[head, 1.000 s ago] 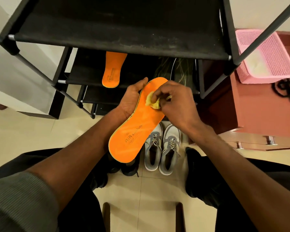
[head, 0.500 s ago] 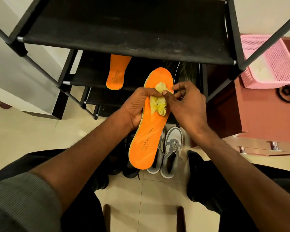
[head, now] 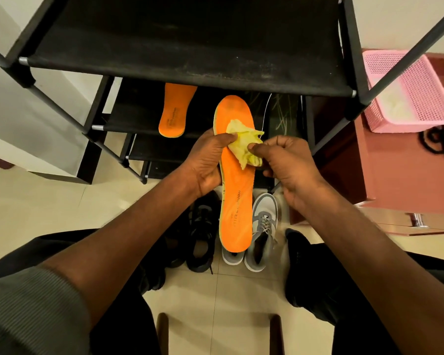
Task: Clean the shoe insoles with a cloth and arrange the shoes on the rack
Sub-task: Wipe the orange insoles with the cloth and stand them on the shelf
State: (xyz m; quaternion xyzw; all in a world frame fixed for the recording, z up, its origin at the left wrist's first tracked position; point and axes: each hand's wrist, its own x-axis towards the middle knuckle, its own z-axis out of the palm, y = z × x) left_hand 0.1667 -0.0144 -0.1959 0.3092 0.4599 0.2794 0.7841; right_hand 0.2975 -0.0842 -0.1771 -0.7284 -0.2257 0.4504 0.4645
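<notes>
While seated before the rack:
Left hand [head: 207, 162]: grips the long orange foam insole [head: 236, 185] by its edge, thumb pressing the crumpled yellow cloth [head: 244, 144] onto it.
Right hand [head: 287, 170]: pinches the cloth's other end.
Second orange insole [head: 174, 111]: lies on the black fabric shoe rack [head: 190, 47], middle shelf.
Grey laced sneakers [head: 262, 226]: on the floor, beside black shoes [head: 200, 237].

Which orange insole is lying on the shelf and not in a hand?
The far insole, up left on the rack. Nobody touches it. The left hand holds the near insole, with the cloth on it.
</notes>
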